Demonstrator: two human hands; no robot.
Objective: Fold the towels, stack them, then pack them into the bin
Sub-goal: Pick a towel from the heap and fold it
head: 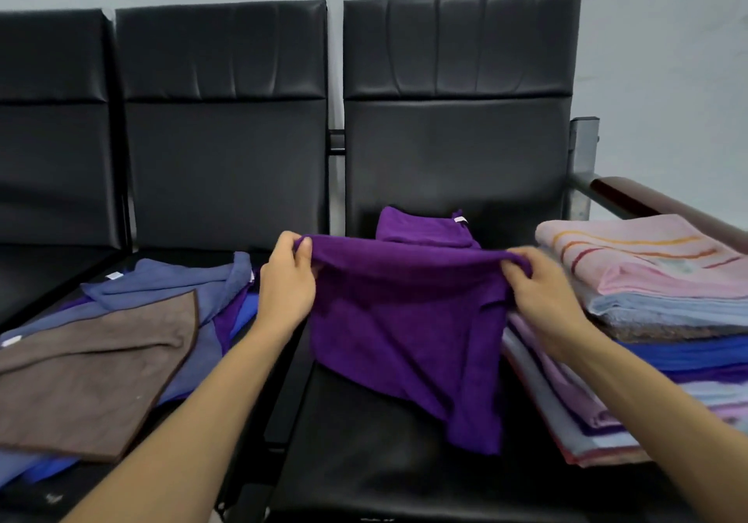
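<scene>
Your left hand [285, 279] pinches one upper corner of the purple towel [404, 320], and your right hand [544, 287] grips the other. You hold it spread above the black seat [364, 462], where its lower edge seems to rest. A second purple towel [421, 227] lies behind it. A stack of folded towels [655, 279] sits just to your right. A brown towel [93, 368] tops the loose pile to your left.

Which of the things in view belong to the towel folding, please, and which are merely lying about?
Job: purple towel, gripped by left hand and right hand; pile of unfolded towels; stack of folded towels.
Lying about: black chairs; wooden armrest.
</scene>
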